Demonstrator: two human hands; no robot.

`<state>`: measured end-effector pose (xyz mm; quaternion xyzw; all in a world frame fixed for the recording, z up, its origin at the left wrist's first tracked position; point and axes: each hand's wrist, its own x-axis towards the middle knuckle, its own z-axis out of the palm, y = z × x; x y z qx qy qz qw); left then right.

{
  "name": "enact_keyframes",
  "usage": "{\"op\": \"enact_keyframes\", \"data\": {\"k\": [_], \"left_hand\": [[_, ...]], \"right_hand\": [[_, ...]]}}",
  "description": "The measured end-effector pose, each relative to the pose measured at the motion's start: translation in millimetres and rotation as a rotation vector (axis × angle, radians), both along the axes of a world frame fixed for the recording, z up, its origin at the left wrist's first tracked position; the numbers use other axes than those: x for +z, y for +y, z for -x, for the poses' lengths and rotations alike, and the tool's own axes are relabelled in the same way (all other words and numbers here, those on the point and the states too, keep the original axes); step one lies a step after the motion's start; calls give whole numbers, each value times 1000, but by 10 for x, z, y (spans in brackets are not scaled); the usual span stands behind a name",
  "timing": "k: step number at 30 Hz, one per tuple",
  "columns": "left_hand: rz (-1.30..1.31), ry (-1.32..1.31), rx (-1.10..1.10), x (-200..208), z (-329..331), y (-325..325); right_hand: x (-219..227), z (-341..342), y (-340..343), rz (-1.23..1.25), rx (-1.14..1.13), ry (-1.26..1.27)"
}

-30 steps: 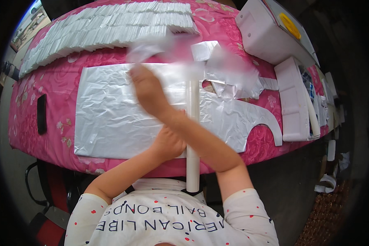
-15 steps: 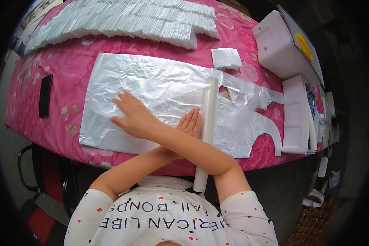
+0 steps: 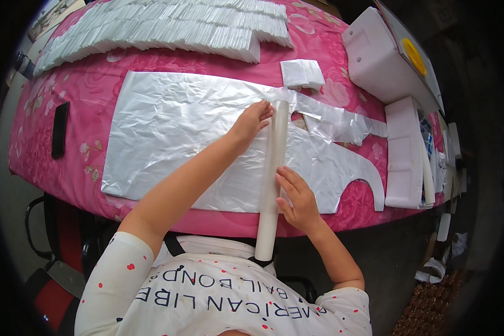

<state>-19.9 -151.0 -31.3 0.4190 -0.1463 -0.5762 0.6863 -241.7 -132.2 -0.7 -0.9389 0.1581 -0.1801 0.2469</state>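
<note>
Head view: pale tube (image 3: 270, 193) lies across the wrinkled silvery film sheet (image 3: 162, 129) on the pink floral cloth (image 3: 33, 168), near end sticking out past the table edge toward the person. Left hand (image 3: 251, 125) is just beside the tube's far end, fingers extended and slightly bent, gripping nothing; contact unclear. Right hand (image 3: 299, 200) is at the tube's right side, fingers straight, thumb apart, fingertips at the surface, not wrapped round. Handling, my guess: tube light, stiff, smooth, apt to roll; control it with flat palms spaced along its length. Film probably very light, limp, slippery, easy to crease or tear at the cutouts; take it by the plain left edge, not the narrow strips. Count: one tube; one sheet outline, layers can't be told; one loose folded packet (image 3: 302, 74); roughly three rows of white packets (image 3: 168, 33), too tight to count singly; one black phone-like slab (image 3: 60, 130); two white foam boxes (image 3: 369, 61); one yellow ring (image 3: 413, 56).
</note>
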Motion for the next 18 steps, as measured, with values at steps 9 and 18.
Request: {"op": "enact_keyframes", "data": {"k": [9,18], "left_hand": [[-80,-482,-36,-4,-219,50],[-9,-747,184,341,-1185,1331]], "right_hand": [[-76,-100,-137,159,201,117],[209,-1719,877,-507,724,70]]}}
